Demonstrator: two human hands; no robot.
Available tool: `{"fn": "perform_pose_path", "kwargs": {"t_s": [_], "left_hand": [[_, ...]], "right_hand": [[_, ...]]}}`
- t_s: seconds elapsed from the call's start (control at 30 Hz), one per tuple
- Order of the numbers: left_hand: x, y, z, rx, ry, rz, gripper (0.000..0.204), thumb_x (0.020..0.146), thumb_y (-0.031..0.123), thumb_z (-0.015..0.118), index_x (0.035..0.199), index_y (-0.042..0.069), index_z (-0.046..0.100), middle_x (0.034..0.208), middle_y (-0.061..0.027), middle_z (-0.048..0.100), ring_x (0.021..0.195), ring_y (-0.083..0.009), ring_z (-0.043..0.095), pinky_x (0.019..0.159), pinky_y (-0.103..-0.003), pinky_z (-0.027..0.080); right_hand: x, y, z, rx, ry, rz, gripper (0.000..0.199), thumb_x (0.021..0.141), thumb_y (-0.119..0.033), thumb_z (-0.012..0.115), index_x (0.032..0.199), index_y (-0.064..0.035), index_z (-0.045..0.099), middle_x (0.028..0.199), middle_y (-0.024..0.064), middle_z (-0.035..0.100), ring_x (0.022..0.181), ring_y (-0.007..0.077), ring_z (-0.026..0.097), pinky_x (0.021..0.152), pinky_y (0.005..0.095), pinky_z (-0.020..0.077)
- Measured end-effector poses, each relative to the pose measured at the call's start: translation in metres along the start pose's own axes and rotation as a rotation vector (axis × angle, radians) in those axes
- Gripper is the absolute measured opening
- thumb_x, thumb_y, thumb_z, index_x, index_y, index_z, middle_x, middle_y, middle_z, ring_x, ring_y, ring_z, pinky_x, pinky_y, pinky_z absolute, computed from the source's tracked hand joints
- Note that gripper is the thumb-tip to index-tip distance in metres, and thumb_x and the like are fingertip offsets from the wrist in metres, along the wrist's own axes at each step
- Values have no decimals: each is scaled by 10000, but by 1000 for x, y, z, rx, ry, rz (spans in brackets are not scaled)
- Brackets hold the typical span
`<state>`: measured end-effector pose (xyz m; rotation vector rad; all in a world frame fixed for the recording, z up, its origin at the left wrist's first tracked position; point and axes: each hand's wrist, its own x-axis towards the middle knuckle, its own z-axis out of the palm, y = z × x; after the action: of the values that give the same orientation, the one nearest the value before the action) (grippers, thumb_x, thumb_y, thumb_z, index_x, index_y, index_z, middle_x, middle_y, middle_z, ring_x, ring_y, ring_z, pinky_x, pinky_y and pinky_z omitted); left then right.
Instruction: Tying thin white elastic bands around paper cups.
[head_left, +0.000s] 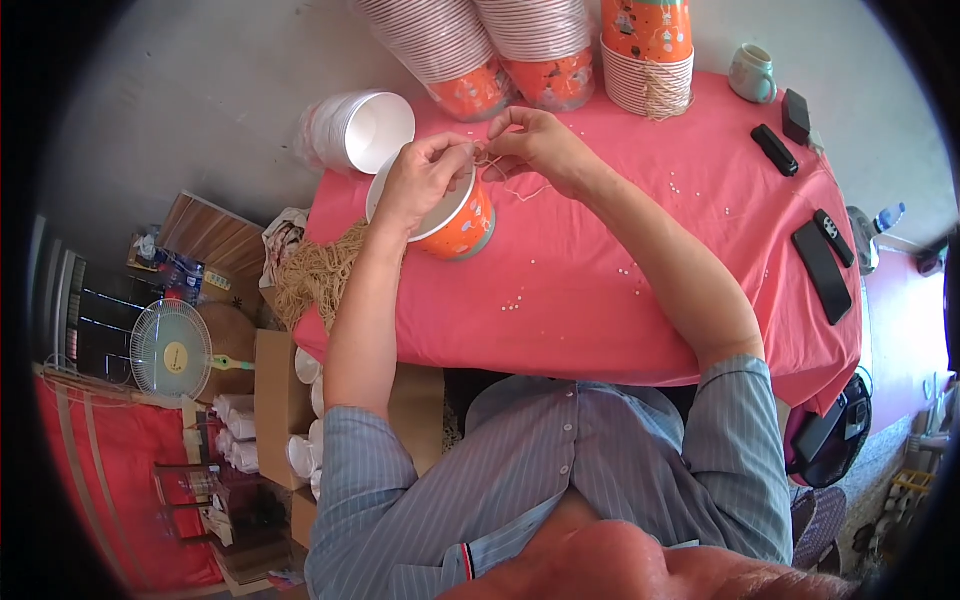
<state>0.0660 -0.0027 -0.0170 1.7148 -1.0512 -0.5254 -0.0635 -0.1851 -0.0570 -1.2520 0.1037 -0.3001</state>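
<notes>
Near the far edge of the surface (580,310), left hand (428,180) over the tub (460,232) and right hand (543,150) beyond its rim together pinch string (522,198) trailing rightward

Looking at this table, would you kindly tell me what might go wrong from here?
The thin beige string by the left hand and right hand might tangle, as a loose length curls over the pink tablecloth. The tangled heap of beige strings hangs over the cloth's left edge, so it could slide off. Small white pellets lie loose and might get brushed away.
</notes>
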Motion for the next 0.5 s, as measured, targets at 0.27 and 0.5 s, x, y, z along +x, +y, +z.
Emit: {"fn": "perform_pose_path", "kwargs": {"t_s": [0.27, 0.5], "left_hand": [[2, -1, -2, -20, -3, -57, 224, 1094, 220, 665, 1073, 39, 795, 774, 54, 604, 676, -37, 539, 613, -220, 427], [1, -1, 0, 48, -3, 7, 197, 1084, 196, 681, 1050, 32, 785, 773, 50, 616, 685, -38, 545, 629, -223, 447]], "right_hand": [[5, 5, -4, -85, -45, 0, 144, 1015, -95, 744, 1108, 15, 739, 1057, 121, 798, 926, 208, 782, 889, 349, 649], [-1, -2, 1, -99, -25, 1, 207, 1022, -125, 758, 1148, 38, 771, 1079, 128, 802, 919, 197, 780, 881, 349, 653]]}}
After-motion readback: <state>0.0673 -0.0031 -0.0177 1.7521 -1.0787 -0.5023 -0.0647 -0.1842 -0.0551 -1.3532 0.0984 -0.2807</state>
